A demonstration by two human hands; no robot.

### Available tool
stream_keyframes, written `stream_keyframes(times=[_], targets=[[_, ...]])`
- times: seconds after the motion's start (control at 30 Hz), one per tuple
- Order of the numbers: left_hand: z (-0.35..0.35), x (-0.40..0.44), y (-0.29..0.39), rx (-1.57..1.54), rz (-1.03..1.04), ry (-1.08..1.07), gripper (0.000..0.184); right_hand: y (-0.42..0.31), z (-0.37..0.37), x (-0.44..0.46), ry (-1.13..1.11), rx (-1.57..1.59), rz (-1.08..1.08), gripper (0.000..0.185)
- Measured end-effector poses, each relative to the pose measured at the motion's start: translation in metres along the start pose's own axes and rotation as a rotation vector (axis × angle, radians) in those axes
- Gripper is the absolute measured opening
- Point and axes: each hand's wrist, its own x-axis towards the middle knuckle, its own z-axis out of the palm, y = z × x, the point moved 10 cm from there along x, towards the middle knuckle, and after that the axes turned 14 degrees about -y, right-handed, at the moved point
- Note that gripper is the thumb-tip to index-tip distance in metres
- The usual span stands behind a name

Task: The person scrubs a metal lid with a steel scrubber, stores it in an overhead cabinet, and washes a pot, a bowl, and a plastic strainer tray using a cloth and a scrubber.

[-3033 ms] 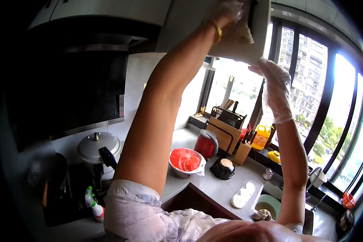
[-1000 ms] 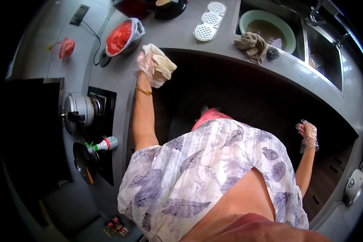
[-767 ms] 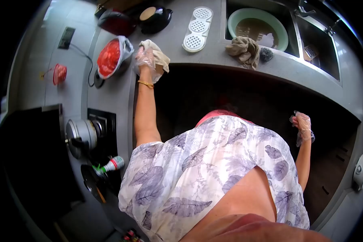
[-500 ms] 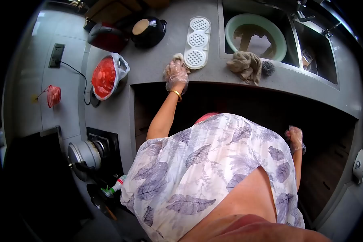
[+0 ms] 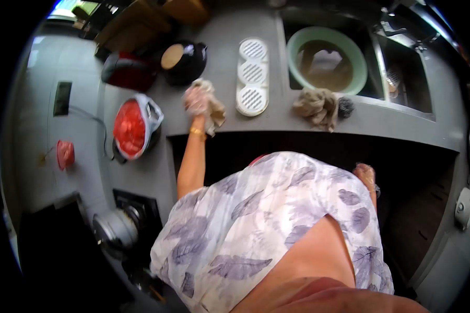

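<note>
My left hand (image 5: 196, 102), in a clear plastic glove, grips a beige cloth (image 5: 214, 110) on the grey counter (image 5: 222, 62), close to its front edge. Beyond it lies a black pot (image 5: 193, 63) with a tan round base, and a white tray with three perforated circles (image 5: 253, 77) is to its right. My right hand (image 5: 365, 175), gloved too, hangs low beside the patterned shirt, below the counter edge; its fingers are blurred and partly hidden.
A red-covered bowl in a bag (image 5: 130, 129) and a red kettle (image 5: 128, 70) stand left. A green basin (image 5: 326, 61) of murky water sits in the sink. A brown rag (image 5: 317, 108) and scouring pad (image 5: 345, 107) lie at its edge. A pressure cooker (image 5: 115, 228) is lower left.
My left hand has come down from the raised cabinet door to the counter, and over the last half second moved left with the cloth, away from the white tray. My right hand is lowered.
</note>
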Motion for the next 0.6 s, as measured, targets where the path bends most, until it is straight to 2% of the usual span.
stream_keyframes(times=[0.07,0.1,0.17,0.23,0.27,0.3,0.33,0.4,0.47,0.53,0.6], targets=[[-0.009,0.004,-0.005,0.040,0.010,-0.022,0.024,-0.036,-0.014,-0.017,0.011,-0.189,0.024,0.017],[-0.014,0.002,-0.005,0.055,0.016,-0.037,0.024,-0.051,-0.017,-0.030,-0.013,-0.178,0.127,0.021],[-0.035,-0.004,-0.005,0.090,0.049,-0.009,0.026,-0.053,-0.034,-0.028,0.041,-0.414,0.025,0.021],[-0.076,-0.002,-0.001,0.141,0.093,0.164,0.028,-0.065,-0.027,-0.040,-0.011,-0.329,0.160,0.019],[-0.101,0.007,0.005,0.140,0.081,0.267,0.029,-0.072,-0.025,-0.045,-0.018,-0.328,0.129,0.019],[-0.118,0.023,0.006,0.015,-0.129,0.271,0.033,-0.074,-0.023,-0.038,-0.026,-0.470,0.037,0.020],[-0.133,0.032,0.016,0.098,-0.058,0.282,0.033,-0.069,-0.019,-0.037,-0.041,-0.609,-0.042,0.022],[-0.131,0.026,0.006,0.025,-0.157,0.274,0.033,-0.071,-0.031,-0.048,-0.066,-0.693,-0.069,0.022],[-0.097,0.012,-0.005,0.041,-0.018,0.355,0.035,-0.073,-0.027,-0.055,-0.084,-0.706,-0.078,0.022],[-0.020,0.014,-0.049,0.342,-0.455,-0.419,0.043,-0.073,-0.022,-0.066,-0.075,-0.662,-0.072,0.022],[-0.009,0.013,0.003,0.274,-0.377,-0.785,0.046,-0.057,-0.015,-0.070,-0.086,-0.642,-0.037,0.023]])
